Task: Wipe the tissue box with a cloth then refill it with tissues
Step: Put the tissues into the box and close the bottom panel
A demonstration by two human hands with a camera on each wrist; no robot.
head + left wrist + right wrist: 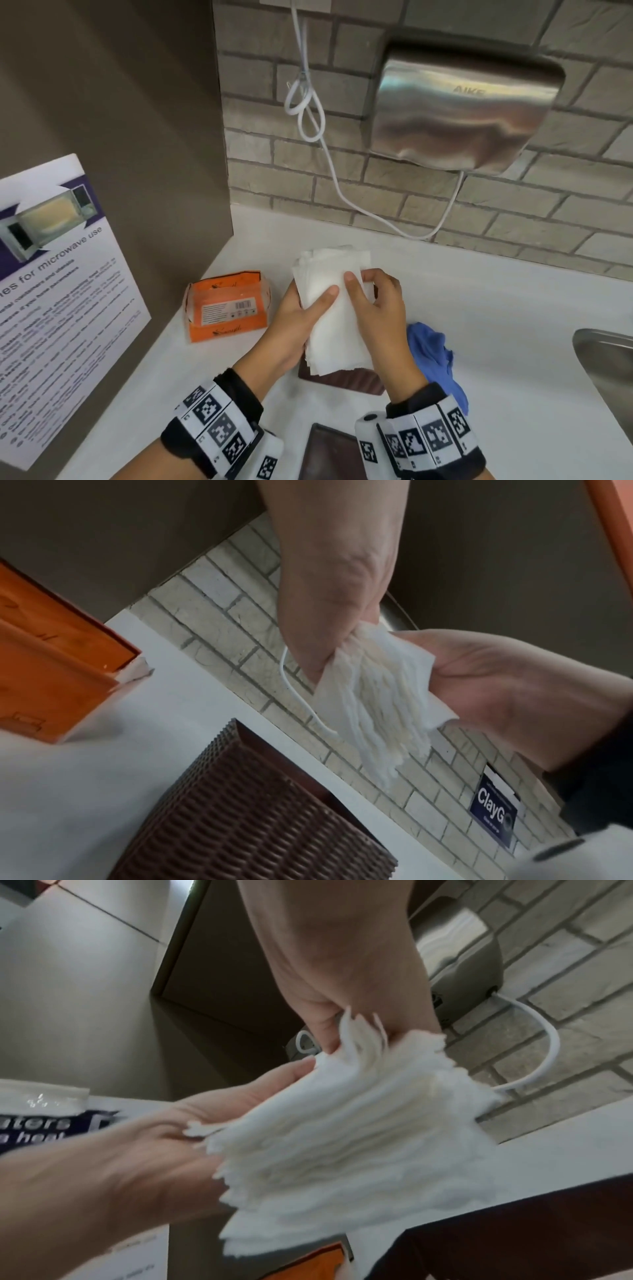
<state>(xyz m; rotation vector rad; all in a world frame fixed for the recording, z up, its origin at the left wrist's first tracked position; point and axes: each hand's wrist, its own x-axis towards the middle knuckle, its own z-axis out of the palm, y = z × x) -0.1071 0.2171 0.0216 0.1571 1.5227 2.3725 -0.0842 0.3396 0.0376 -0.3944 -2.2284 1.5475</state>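
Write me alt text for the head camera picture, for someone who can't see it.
Both hands, left hand and right hand, hold a stack of white tissues above a brown woven tissue box on a white counter. An opened orange tissue pack lies to the left, a crumpled blue cloth to the right.

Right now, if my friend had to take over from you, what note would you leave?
Left hand and right hand: both grip the stack of white tissues, held above the brown woven tissue box.
Opened orange tissue packet: left of the box on the counter.
Blue cloth: lies to the right.
Box lid: off, nearest you.
Left: put tissues in, close lid.
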